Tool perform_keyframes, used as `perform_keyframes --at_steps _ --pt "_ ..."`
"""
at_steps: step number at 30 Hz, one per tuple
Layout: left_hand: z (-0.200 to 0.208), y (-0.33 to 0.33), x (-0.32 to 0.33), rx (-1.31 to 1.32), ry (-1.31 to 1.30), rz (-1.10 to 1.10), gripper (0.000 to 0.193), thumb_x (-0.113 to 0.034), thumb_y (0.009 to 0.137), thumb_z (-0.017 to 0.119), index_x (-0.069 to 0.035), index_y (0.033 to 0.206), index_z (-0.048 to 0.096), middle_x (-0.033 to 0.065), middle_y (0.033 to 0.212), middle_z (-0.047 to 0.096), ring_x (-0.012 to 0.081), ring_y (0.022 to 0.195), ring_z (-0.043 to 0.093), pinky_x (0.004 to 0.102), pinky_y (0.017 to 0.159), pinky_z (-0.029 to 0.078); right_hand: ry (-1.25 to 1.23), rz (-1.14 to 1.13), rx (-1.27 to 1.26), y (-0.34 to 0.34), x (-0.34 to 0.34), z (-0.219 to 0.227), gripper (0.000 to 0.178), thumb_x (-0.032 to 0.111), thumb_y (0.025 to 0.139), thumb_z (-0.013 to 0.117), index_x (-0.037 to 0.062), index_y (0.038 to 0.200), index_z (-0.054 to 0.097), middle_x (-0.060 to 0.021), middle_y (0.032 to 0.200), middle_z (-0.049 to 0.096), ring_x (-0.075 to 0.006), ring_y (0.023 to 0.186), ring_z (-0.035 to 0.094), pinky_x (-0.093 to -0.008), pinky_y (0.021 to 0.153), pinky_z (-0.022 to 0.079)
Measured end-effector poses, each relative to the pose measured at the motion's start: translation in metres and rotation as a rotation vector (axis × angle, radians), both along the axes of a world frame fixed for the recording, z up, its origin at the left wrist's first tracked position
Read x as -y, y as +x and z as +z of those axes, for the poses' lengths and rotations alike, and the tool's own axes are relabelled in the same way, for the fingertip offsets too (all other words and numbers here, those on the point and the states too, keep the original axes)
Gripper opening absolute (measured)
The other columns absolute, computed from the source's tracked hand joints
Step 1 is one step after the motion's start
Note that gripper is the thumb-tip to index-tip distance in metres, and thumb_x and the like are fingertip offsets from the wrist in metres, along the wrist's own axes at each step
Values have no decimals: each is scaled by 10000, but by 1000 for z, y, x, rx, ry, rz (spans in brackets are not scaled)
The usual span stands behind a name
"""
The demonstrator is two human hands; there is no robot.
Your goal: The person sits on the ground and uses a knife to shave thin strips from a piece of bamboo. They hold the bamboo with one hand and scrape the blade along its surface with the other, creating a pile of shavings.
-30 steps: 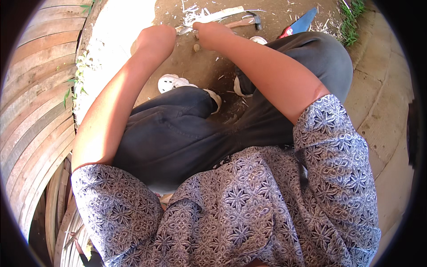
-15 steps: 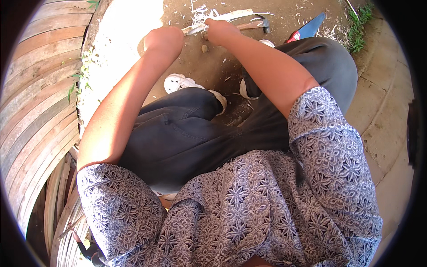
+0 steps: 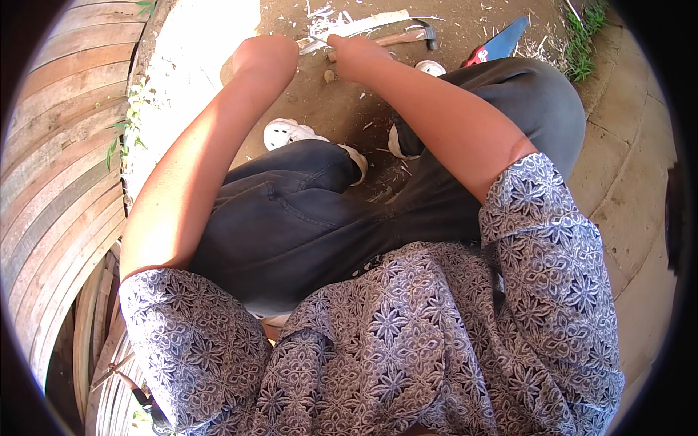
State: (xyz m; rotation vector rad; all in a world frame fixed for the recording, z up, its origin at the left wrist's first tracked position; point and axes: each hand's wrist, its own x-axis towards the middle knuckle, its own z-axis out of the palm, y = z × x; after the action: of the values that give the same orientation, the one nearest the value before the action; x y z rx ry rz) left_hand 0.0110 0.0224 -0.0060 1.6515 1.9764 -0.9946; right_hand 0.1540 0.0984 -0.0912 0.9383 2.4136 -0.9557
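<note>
My left hand [image 3: 267,57] is closed in a fist at the upper middle, its fingers mostly hidden behind the wrist. A pale wood strip [image 3: 313,46] spans the short gap from that fist to my right hand [image 3: 356,59]. The right hand is closed, with a fingertip against the strip; whether it grips anything else is hidden. Just beyond lies a longer pale piece of wood [image 3: 378,22]. A claw hammer [image 3: 407,36] with a wooden handle rests on the ground beside the right hand. White shavings [image 3: 327,16] are scattered behind the strip.
A saw [image 3: 504,41] with a blue blade and red handle part lies beyond my right knee. A small brown lump [image 3: 329,75] sits on the dirt near the right hand. Curved wooden boards [image 3: 65,138] line the left; paving [image 3: 618,160] and grass [image 3: 585,43] are at right.
My right hand has come slightly nearer to me along with its fingertip on the strip. The whole view has shifted a little; hammer, saw and long wood piece lie as before.
</note>
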Motion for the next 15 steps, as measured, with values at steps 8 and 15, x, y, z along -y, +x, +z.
perform_keyframes --at_steps 8,15 --pt "-12 -4 3 41 76 61 379 -359 1028 505 -53 999 728 121 929 748 299 868 736 418 727 588 41 -77 19 0 -11 -54 370 161 929 563 106 1295 567 -160 1165 698 -357 1107 664 -467 895 548" --pt "-6 -13 7 102 68 202 469 -408 1048 439 -57 973 741 98 856 742 290 848 731 448 747 581 -53 -49 -102 -7 0 -20 409 84 870 590 89 1279 573 -186 1137 703 -365 1088 669 -465 883 544"
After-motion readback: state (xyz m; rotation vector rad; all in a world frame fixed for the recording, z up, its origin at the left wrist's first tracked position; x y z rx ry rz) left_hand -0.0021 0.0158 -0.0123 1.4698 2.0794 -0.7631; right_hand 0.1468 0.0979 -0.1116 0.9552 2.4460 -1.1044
